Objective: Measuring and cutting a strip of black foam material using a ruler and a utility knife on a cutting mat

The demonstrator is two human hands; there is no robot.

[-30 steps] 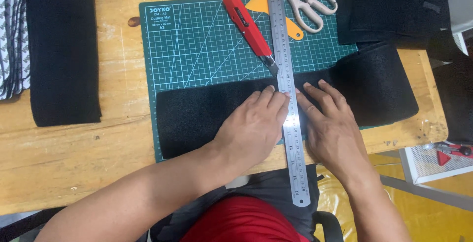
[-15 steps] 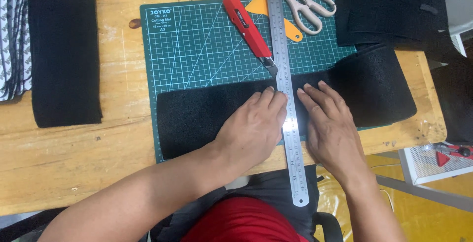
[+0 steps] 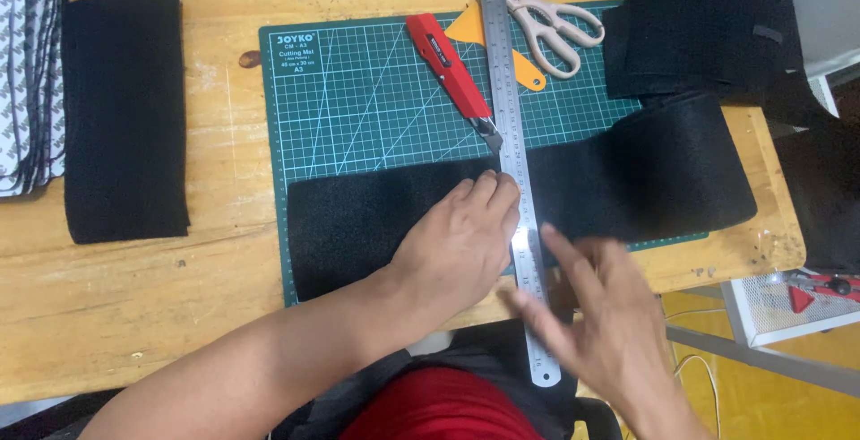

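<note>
The right hand has lifted off the black felt strip and pulled back toward the body since half a second ago, fingers spread and blurred, its grip holding nothing. The left hand stays flat on the strip, fingertips pressed against the steel ruler, pinching nothing. The red utility knife lies beyond its fingertips on the green cutting mat
</note>
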